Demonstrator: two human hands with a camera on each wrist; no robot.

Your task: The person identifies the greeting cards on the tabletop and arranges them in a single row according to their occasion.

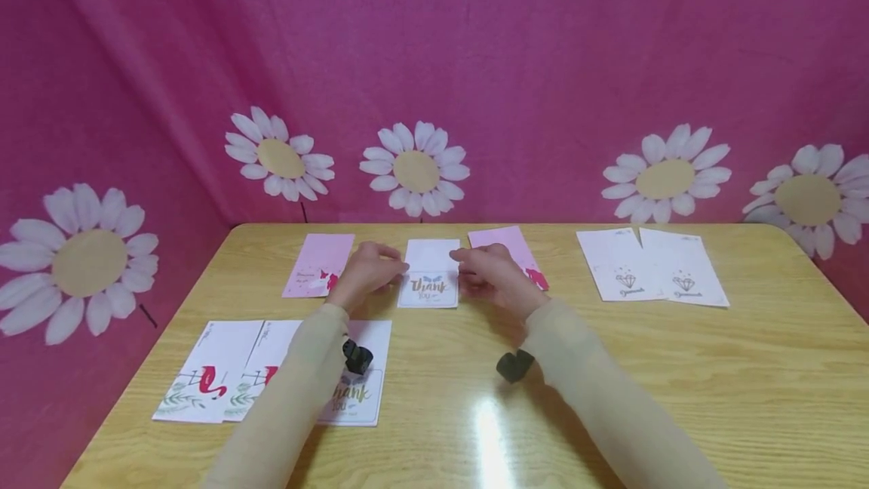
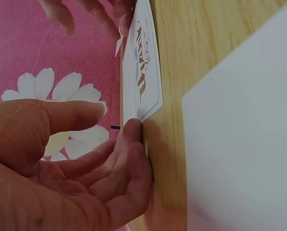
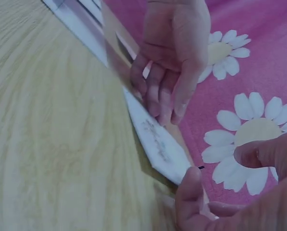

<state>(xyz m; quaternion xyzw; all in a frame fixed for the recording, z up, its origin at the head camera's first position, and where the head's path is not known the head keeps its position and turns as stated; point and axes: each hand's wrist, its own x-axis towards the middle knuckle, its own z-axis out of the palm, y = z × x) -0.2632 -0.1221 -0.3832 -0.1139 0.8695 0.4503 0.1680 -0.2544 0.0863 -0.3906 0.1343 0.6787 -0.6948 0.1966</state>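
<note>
A white card with gold "Thank you" lettering (image 1: 428, 294) lies flat near the table's far edge, between the two hands. My left hand (image 1: 370, 272) has its fingertips at the card's left edge; in the left wrist view the thumb (image 2: 78, 114) stands apart from the fingers. On the opposite side, my right hand (image 1: 498, 275) touches the card's right edge with its fingers, its thumb (image 3: 258, 153) also spread away. A pink card (image 1: 319, 253) lies just left of the left hand. Another pink card (image 1: 502, 241), tilted, is partly covered by the right hand.
Two overlapping white diamond cards (image 1: 611, 255) lie at the far right. At the front left are two flamingo cards (image 1: 204, 353) and a second "Thank you" card (image 1: 370, 342), partly hidden by the left sleeve. A pink flowered curtain (image 1: 516, 81) hangs behind the wooden table (image 1: 679, 391).
</note>
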